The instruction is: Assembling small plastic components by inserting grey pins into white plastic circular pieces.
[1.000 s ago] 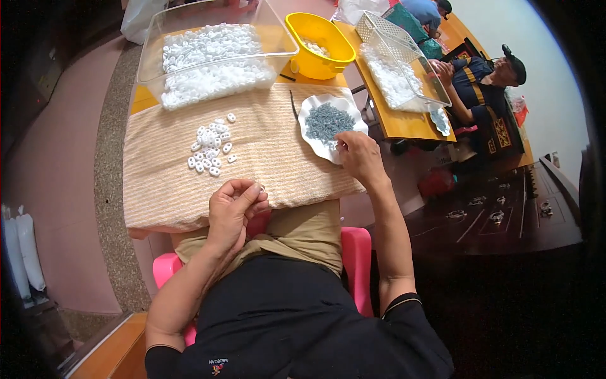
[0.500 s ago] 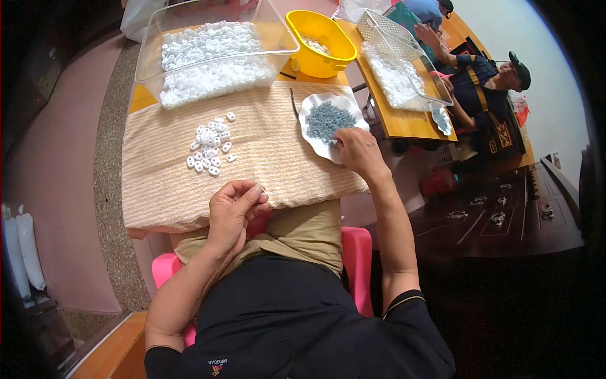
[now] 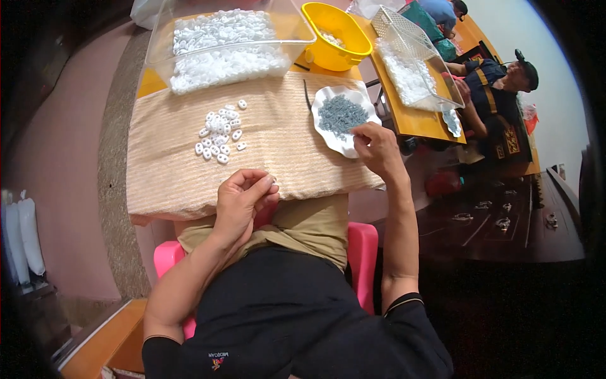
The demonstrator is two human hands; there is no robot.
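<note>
Pinching white piece [image 3: 274,181], left grip [image 3: 243,196], right grip [image 3: 380,148] at plate [image 3: 334,143], hold unclear, lettered shirt [image 3: 278,316]

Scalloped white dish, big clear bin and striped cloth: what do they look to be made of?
Scalloped white dish: smooth, perhaps glossy plastic or ceramic, by its even wavy rim; can't tell which.
Big clear bin: most likely rigid, shiny plastic, since white pieces show through its wall.
Striped cloth: matte woven or knitted fabric, by its ribbed texture and soft creases; fibre unclear.

This table [image 3: 150,83] is bearing a bin [image 3: 291,43] and yellow tub [image 3: 346,60]. Its striped cloth [image 3: 284,136] is carrying two-holed pieces [image 3: 219,129] and a scalloped dish [image 3: 338,146].
</note>
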